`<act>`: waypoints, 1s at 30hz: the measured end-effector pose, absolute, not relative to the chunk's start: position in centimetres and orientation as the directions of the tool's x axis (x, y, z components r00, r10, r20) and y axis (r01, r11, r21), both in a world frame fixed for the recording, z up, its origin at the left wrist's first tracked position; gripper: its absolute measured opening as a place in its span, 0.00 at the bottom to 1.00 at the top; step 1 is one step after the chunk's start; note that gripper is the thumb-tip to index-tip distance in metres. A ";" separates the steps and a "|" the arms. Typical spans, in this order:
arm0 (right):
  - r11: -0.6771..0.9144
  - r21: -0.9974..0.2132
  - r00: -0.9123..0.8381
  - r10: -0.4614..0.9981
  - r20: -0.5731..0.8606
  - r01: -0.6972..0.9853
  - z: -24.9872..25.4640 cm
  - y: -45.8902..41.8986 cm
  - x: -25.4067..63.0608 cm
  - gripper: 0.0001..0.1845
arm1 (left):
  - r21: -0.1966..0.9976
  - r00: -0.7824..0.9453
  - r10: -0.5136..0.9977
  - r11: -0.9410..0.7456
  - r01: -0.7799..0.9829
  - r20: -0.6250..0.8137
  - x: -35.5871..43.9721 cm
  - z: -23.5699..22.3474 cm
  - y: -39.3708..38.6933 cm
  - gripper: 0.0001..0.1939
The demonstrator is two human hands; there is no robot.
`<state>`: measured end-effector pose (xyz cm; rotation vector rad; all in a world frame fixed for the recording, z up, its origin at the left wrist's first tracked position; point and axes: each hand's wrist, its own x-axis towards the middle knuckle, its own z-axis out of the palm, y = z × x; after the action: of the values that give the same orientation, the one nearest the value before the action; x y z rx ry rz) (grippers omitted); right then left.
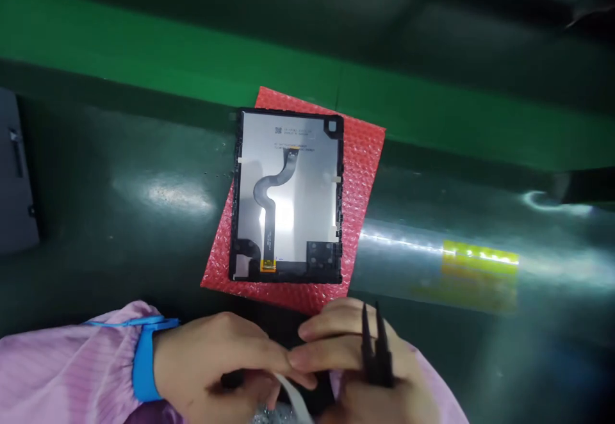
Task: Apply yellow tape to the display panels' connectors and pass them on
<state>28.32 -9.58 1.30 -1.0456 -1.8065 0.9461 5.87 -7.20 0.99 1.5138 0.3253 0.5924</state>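
Note:
Close to my body, my left hand [216, 360] is closed, thumb and forefinger together at the top of a narrow white strip [295, 399]. My right hand [346, 341] keeps black tweezers [377, 353] tucked in it, their two tips apart and pointing away from me. Its fingertips meet the left forefinger near the strip. Beyond both hands lies a tablet display panel [307, 219], silvery back up in a black frame. A dark curved ribbon cable [270, 216] runs down it to a gold connector [268, 266]. Neither hand touches the panel.
Red bubble wrap [362, 168] lies under the panel on the dark green work surface [120, 219]. A grey panel [16, 174] sits at the left edge. To the right is a clear sheet with a yellow label [480, 260]. A blue wrist strap [145, 360] circles my left wrist.

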 end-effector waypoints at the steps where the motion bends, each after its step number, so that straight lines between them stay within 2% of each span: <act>1: 0.448 -0.861 -0.361 0.865 0.349 0.241 1.7 -9.3 27.7 0.17 | 0.990 0.831 0.544 0.007 -0.143 0.116 5.9 0.9 -7.4 0.21; 3: 0.486 -0.861 -0.387 0.830 0.401 0.152 2.6 -8.7 26.6 0.16 | 0.993 0.851 0.523 0.076 -0.092 0.039 5.8 0.8 -7.5 0.17; 4: 0.449 -0.882 -0.385 0.846 0.368 0.141 3.0 -8.4 26.3 0.17 | 0.992 0.858 0.513 0.106 -0.068 0.004 5.7 0.7 -7.4 0.17; 9: 0.054 -0.989 -0.197 0.980 0.026 0.138 3.8 -6.2 26.2 0.21 | 0.973 0.889 0.450 0.228 -0.023 -0.084 5.2 0.4 -6.8 0.27; 11: -0.084 -0.987 -0.127 0.987 -0.102 0.138 3.4 -4.5 26.1 0.22 | 0.990 0.897 0.440 0.141 -0.021 -0.044 5.0 0.3 -6.6 0.29; 13: -0.141 -0.978 -0.130 0.978 -0.161 0.154 2.8 -2.4 25.7 0.22 | 0.996 0.895 0.441 -0.086 -0.031 0.066 4.8 0.3 -6.3 0.26; 16: -0.136 -0.977 -0.158 0.974 -0.163 0.167 1.6 0.3 24.8 0.22 | 0.862 0.851 0.435 -0.505 -0.040 0.294 4.1 0.2 -4.8 0.19; 18: -0.120 -0.978 -0.162 0.976 -0.148 0.172 1.0 1.4 24.4 0.22 | 0.753 0.794 0.472 -0.658 0.028 0.383 3.4 0.1 -3.0 0.17; 21: -0.109 -0.976 -0.158 0.977 -0.140 0.189 0.5 2.0 23.9 0.23 | 0.664 0.705 0.592 -0.711 0.229 0.391 2.3 0.0 -0.4 0.14; 24: -0.105 -0.975 -0.149 0.980 -0.135 0.195 0.5 1.9 23.7 0.23 | 0.561 0.674 0.642 -0.730 0.391 0.365 1.7 -0.1 1.1 0.14; 27: -0.099 -0.974 -0.131 0.983 -0.127 0.202 0.5 1.9 23.5 0.23 | 0.470 0.719 0.619 -0.761 0.447 0.317 1.8 -0.2 1.1 0.14; 30: -0.086 -0.973 -0.124 0.986 -0.115 0.215 0.4 1.8 23.4 0.22 | 0.440 0.748 0.608 -0.767 0.467 0.266 2.1 -0.3 0.7 0.14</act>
<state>23.42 1.83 0.41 -1.3747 -1.4192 1.2806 2.10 0.72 -0.32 2.6011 0.8286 0.5682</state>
